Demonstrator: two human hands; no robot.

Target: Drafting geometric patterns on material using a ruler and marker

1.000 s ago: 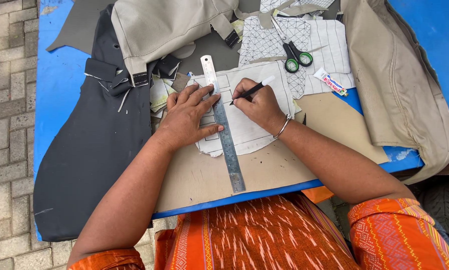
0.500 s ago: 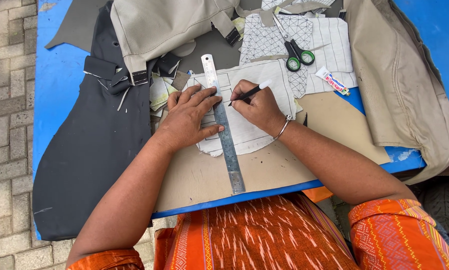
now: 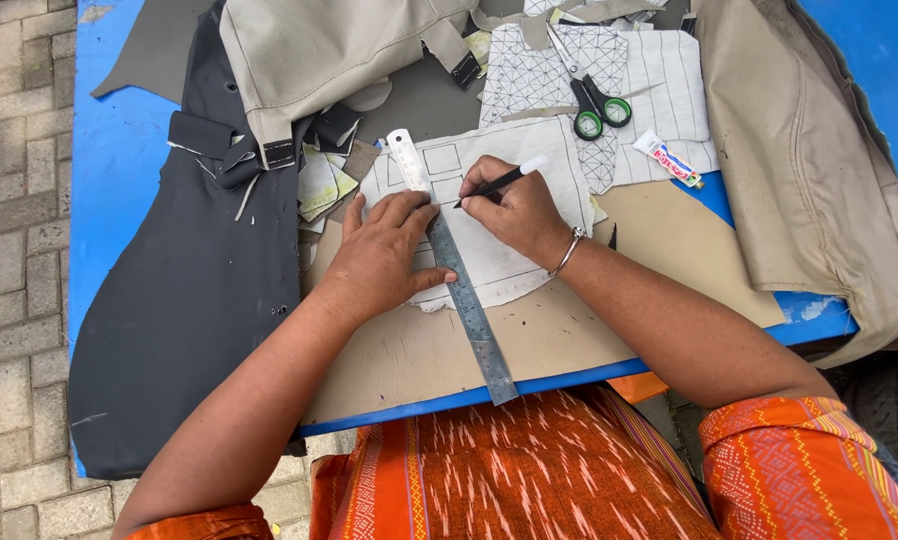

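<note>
Right hand (image 3: 514, 210) slightly shifted, gripping pen (image 3: 499, 182), apparently on white fabric (image 3: 509, 260); left hand (image 3: 384, 250) spread over ruler (image 3: 459, 280)

— What is the person wearing?
— Orange cloth with small pale flecks is covering the lap, just below the blue table (image 3: 119, 200) edge; short orange sleeves are showing woven patterned bands
— Any jewellery?
— A thin silver bangle is circling the right hand's (image 3: 517, 210) wrist
</note>
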